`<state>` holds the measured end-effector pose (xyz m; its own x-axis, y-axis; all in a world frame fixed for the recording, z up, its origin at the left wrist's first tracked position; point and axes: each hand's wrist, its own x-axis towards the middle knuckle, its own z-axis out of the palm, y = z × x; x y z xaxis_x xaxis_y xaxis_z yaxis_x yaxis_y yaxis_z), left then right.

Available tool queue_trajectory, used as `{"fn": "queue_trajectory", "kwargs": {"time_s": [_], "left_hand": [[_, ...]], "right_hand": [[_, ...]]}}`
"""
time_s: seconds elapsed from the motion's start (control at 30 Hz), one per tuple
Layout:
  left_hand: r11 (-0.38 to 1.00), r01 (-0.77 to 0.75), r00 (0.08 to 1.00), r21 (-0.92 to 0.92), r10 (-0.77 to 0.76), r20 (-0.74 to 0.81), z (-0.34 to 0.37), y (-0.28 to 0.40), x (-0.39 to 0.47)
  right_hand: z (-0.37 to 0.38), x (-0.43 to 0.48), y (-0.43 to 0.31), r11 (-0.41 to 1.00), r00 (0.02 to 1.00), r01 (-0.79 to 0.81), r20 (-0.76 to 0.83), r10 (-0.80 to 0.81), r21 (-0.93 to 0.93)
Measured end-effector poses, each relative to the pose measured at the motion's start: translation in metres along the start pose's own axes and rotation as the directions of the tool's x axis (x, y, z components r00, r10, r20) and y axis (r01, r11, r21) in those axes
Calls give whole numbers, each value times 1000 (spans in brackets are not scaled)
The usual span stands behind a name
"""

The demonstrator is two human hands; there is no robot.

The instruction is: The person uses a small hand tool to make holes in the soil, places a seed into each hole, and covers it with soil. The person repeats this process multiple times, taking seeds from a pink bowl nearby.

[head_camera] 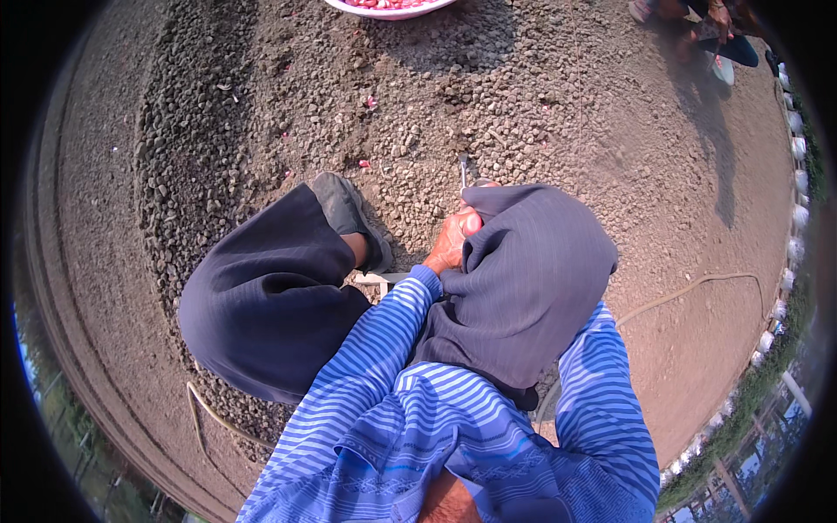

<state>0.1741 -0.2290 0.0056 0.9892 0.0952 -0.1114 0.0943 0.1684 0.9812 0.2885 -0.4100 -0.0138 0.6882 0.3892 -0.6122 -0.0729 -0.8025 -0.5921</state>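
My left hand [450, 240] is low between my knees with its fingers curled, against the hem of my right trouser leg [533, 274]. Just beyond it, the thin metal shaft of a small hand tool [463, 171] points away from me over the clods. The cloth hides the tool's near end, so I cannot tell whether my left hand holds it. My right hand is out of view; its striped sleeve [605, 386] passes behind my right knee. A dark shoe [350, 212] on my left foot rests on the lumpy soil [412, 137].
Cut off at the top edge is a basin [392, 13] of small pink-red bulbs. A person [719, 39] crouches at the upper right. Hoses [693, 284] lie on both sides. A pale bar [380, 279] shows beneath me. White bags [799, 183] line the right edge.
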Motion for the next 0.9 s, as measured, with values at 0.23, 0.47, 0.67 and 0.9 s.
{"fn": "queue_trajectory", "kwargs": {"time_s": [0.23,0.47,0.67,0.9], "left_hand": [[912,377,926,160,-378,-24,-16,9,40],[875,431,902,220,-416,-114,-42,26,52],[935,340,926,105,-313,-212,-15,11,47],[930,222,918,293,-99,-384,30,-6,54]], "right_hand": [[19,69,-29,954,964,247,148,-223,-169],[42,113,-20,675,710,703,265,-652,-225],[-3,118,-48,921,858,383,398,-325,-74],[-61,195,-147,904,961,272,131,-242,-329]]}}
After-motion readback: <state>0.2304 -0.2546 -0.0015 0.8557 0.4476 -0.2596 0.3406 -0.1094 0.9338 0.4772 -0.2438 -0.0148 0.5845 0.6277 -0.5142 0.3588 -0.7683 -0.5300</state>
